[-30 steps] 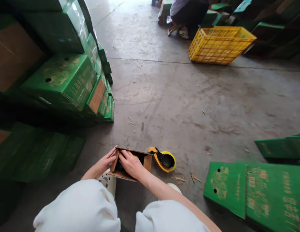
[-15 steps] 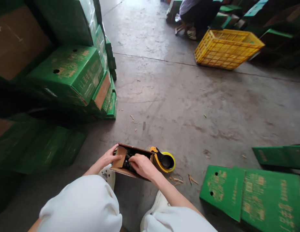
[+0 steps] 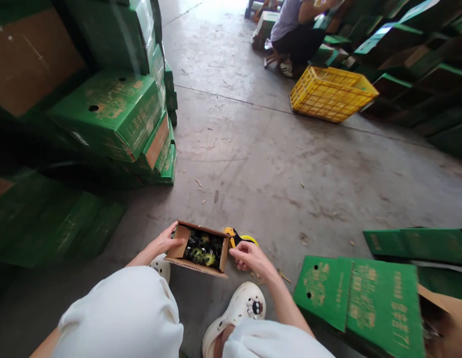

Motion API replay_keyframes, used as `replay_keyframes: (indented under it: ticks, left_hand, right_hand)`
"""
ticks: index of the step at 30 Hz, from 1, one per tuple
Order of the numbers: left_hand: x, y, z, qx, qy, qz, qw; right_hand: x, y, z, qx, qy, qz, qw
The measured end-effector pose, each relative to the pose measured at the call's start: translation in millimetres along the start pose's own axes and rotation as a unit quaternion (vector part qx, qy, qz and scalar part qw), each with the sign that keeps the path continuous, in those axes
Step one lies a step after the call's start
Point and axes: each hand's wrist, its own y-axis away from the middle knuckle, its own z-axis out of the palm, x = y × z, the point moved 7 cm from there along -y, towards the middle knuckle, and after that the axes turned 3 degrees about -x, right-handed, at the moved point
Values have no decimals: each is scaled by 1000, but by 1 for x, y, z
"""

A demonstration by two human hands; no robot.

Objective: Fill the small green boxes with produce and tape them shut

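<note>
My left hand (image 3: 164,243) grips the left end of a narrow cardboard box (image 3: 222,258), with the thumb over its brown inner flap. The box is open at the top and slightly tilted. Inside lie several dark, shiny wrapped pieces, a few showing green (image 3: 197,256). Just beyond the right end of the box is my right hand (image 3: 251,257), its fingers loosely bent and nothing visible in them. Behind that hand, a yellow and black tape dispenser (image 3: 231,231) lies on the floor, partly covered by the fingers.
Stacks of green cartons (image 3: 115,112) rise at the left. More green cartons (image 3: 380,303) lie at the lower right. A yellow plastic crate (image 3: 330,97) stands farther back, near a seated person (image 3: 294,30). Scraps litter the concrete floor (image 3: 253,164); my white clog (image 3: 234,313) is below the box.
My right hand has come out of the box to its right side, uncovering the contents and partly covering the tape dispenser. My left hand keeps its hold. The view has shifted slightly right.
</note>
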Motion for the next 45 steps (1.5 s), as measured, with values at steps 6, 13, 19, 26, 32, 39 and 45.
replay_keyframes:
  ticks: [6,13,19,26,32,39,45]
  left_hand:
    - [4,-7,-3,-14,-52,16,998]
    - [14,2,3,-31,12,36,999]
    - [17,14,9,-29,2,59,998]
    - [40,24,-12,178,-122,177,960]
    - [107,57,31,85,-455,369,806]
    - [104,46,70,61,-663,303,682]
    - [111,38,84,21,-676,396,621]
  right_hand:
    - [41,-31,49,72,54,40,995]
    - [24,-19,36,93,147,34,984]
    - [-36,10,60,211,368,-194,884]
    - [-74,-26,123,85,582,-317,744]
    - [-69,-35,128,112,582,-295,749]
    - [-65,-28,121,112,586,-302,744]
    - [-64,-20,118,160,602,-286,728]
